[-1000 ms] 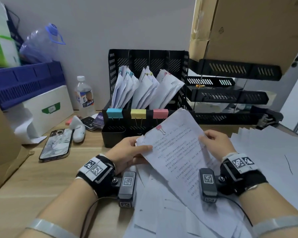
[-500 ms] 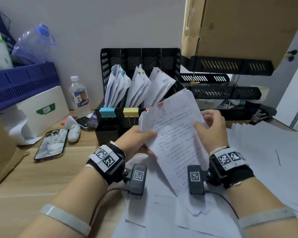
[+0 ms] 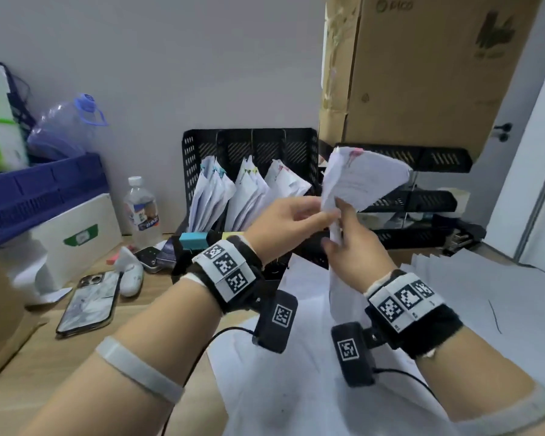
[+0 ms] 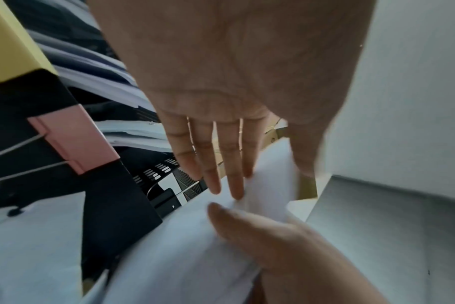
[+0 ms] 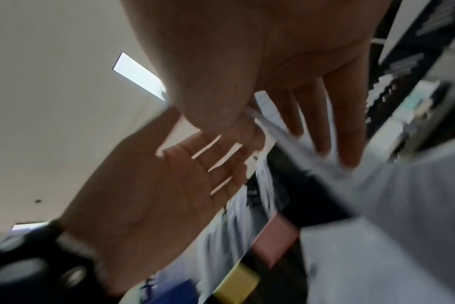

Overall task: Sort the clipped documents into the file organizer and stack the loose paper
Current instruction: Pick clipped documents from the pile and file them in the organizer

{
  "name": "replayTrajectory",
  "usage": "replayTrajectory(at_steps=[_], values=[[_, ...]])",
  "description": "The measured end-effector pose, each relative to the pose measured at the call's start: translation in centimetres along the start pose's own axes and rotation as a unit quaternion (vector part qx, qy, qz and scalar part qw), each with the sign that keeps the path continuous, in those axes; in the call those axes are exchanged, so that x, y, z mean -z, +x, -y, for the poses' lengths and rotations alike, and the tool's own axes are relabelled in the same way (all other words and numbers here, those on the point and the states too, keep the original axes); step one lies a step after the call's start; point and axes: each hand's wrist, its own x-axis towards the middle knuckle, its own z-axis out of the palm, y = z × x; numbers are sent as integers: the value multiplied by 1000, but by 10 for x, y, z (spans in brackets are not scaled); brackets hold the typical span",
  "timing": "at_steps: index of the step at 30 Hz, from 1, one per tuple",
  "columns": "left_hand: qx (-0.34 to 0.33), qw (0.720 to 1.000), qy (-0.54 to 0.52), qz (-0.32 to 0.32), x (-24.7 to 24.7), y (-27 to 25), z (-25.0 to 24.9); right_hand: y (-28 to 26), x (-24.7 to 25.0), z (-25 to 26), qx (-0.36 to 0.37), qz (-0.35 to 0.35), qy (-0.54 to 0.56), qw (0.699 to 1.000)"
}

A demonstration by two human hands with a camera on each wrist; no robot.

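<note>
I hold a clipped document (image 3: 362, 180) with a pink clip (image 3: 354, 152) upright in the air, just right of the black file organizer (image 3: 249, 136). My right hand (image 3: 350, 247) pinches its lower part between thumb and fingers; the sheets (image 5: 312, 156) run between them. My left hand (image 3: 296, 215) reaches in from the left and pinches the paper's edge (image 4: 268, 189) between its thumb and nearly straight fingers. The organizer's three slots hold papers with blue, yellow and pink clips. A pink binder clip (image 4: 73, 142) marks its right slot. Loose white sheets (image 3: 296, 388) cover the desk below.
A black tray rack (image 3: 416, 199) stands right of the organizer under a large cardboard box (image 3: 422, 67). More sheets (image 3: 485, 278) fan out at the right. To the left lie a phone (image 3: 88, 306), a water bottle (image 3: 140, 209) and a blue crate (image 3: 41, 190).
Both hands have lifted the document off the desk pile, up and back toward the organizer's right side. It has turned upright and curled, and the hands have come close together.
</note>
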Motion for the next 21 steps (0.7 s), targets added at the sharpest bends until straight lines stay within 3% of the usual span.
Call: replayTrajectory(at_steps=[2,5,8,11,17,21], values=[[1,998,37,42,5,8,-1,10,18,-1,-4,-41,-18,999],[16,987,160,-9,13,27,17,21,42,2,-39,-60,13,997],[80,935,342,-54,16,40,40,33,59,10,-26,-78,55,995],[99,876,460,-107,21,44,51,42,72,23,-16,-79,114,990],[63,831,503,-228,34,37,56,66,72,55,-4,-57,186,981],[121,830,494,-229,48,36,56,95,53,74,18,-14,156,987]])
